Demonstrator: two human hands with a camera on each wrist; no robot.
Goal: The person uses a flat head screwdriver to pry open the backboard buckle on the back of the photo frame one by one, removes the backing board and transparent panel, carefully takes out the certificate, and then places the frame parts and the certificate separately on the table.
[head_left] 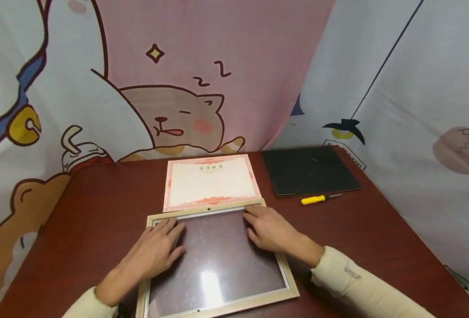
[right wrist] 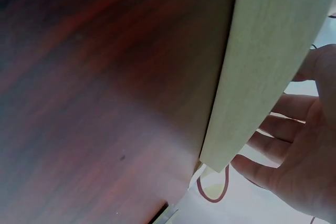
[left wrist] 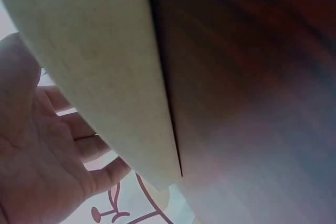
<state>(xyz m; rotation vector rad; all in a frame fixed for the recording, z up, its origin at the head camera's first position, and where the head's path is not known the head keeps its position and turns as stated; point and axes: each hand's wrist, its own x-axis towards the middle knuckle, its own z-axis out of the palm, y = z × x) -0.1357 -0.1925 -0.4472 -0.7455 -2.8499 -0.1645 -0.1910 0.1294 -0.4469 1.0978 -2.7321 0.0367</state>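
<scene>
A light wooden picture frame [head_left: 292, 282] lies on the table near me, with a clear shiny sheet [head_left: 218, 251] inside it. My left hand [head_left: 155, 249] rests at its upper left, fingers extended over the sheet's edge. At the upper right corner, my right hand [head_left: 272, 229] touches the inner edge with outstretched fingers. The left wrist view shows the frame's outer side [left wrist: 100, 66], with the left hand [left wrist: 47, 150] reaching over it. Likewise, the right hand [right wrist: 299, 145] appears beyond the frame's side [right wrist: 257, 72] in the right wrist view. Neither hand grips anything.
Just behind the frame lies a certificate [head_left: 214, 185] with a pink patterned border. A dark backing board [head_left: 310, 170] is at the back right. In front of it is a yellow-handled screwdriver [head_left: 314, 200]. Printed cartoon curtains [head_left: 258, 66] hang around the reddish-brown table [head_left: 361, 234].
</scene>
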